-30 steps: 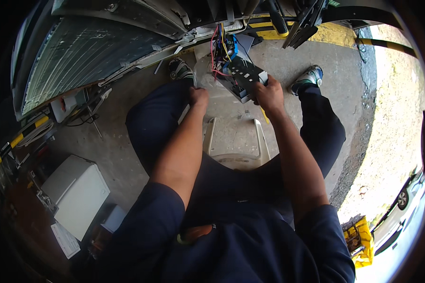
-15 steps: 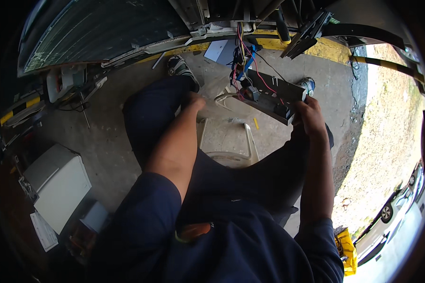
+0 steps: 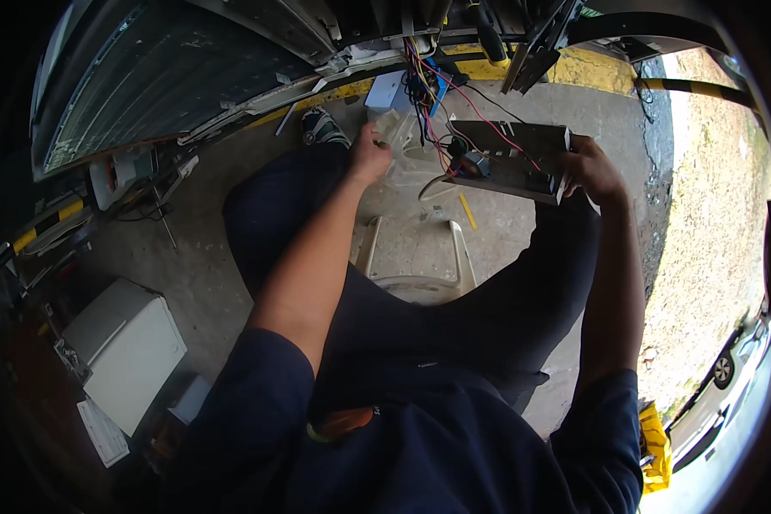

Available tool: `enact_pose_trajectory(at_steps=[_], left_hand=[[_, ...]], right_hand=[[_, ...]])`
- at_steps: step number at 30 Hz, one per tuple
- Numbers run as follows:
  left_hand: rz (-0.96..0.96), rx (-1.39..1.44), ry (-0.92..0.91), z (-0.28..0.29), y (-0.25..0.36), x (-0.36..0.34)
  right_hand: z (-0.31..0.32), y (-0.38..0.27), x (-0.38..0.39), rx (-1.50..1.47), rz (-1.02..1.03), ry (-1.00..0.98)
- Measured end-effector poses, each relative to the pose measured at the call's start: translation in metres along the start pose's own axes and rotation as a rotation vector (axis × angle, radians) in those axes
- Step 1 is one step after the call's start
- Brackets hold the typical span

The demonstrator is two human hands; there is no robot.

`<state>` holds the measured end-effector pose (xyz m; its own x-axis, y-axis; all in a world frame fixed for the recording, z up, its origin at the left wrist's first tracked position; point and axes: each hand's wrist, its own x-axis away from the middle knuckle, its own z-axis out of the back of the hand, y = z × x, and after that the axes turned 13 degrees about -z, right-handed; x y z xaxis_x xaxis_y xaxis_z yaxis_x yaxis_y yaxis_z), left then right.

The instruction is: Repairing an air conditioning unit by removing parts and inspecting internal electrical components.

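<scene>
Above the concrete floor (image 3: 210, 257), right of centre, an open metal casing (image 3: 544, 140) is being held by the right hand (image 3: 593, 171), its right end being pinched between thumb and fingers. Nearer the left knee, a clear plastic piece (image 3: 390, 128) is being pinched by the left hand's (image 3: 371, 157) curled fingers. Coloured wires (image 3: 417, 84) are being suspended at the far side.

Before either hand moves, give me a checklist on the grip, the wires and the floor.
1. Right hand gripping the metal housing by its right end: ok.
2. Left hand supporting the housing: not ok, it is apart from it.
3. Left hand free: cannot tell; something translucent is by its fingers.
4. Wires separated: not ok, bunched near a blue part.
5. Floor without loose pieces: not ok, a yellow strip lies there.
</scene>
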<state>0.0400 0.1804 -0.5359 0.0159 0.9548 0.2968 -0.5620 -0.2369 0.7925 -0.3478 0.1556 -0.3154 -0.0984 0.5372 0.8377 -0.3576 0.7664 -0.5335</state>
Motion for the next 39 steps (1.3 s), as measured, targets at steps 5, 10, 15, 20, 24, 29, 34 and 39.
enact_pose_trajectory(at_steps=[5, 10, 15, 20, 24, 29, 34, 39], left_hand=[[-0.032, 0.322, 0.022, -0.012, 0.033, -0.036], [0.310, 0.941, 0.009, 0.003, 0.065, -0.062], [0.407, 1.180, -0.197, 0.004, 0.051, -0.080], [0.458, 1.341, -0.207, 0.011, 0.050, -0.052], [0.471, 1.400, -0.100, 0.031, 0.054, -0.017], [0.517, 1.202, -0.183, 0.046, 0.038, 0.018], [0.459, 1.302, -0.363, 0.030, 0.051, 0.026], [0.594, 1.115, -0.273, 0.023, 0.049, 0.019]], right_hand=[[0.015, 0.009, -0.013, -0.003, -0.034, -0.021], [0.018, 0.002, -0.008, 0.050, -0.030, -0.046], [0.021, 0.001, -0.017, 0.072, -0.034, -0.099], [0.013, 0.016, -0.026, 0.021, -0.064, -0.124], [0.001, 0.017, -0.034, 0.005, -0.065, -0.172], [-0.021, 0.000, -0.045, 0.016, -0.039, -0.214], [-0.018, 0.004, -0.067, -0.070, -0.138, -0.288], [-0.019, 0.010, -0.070, -0.116, -0.227, -0.228]])
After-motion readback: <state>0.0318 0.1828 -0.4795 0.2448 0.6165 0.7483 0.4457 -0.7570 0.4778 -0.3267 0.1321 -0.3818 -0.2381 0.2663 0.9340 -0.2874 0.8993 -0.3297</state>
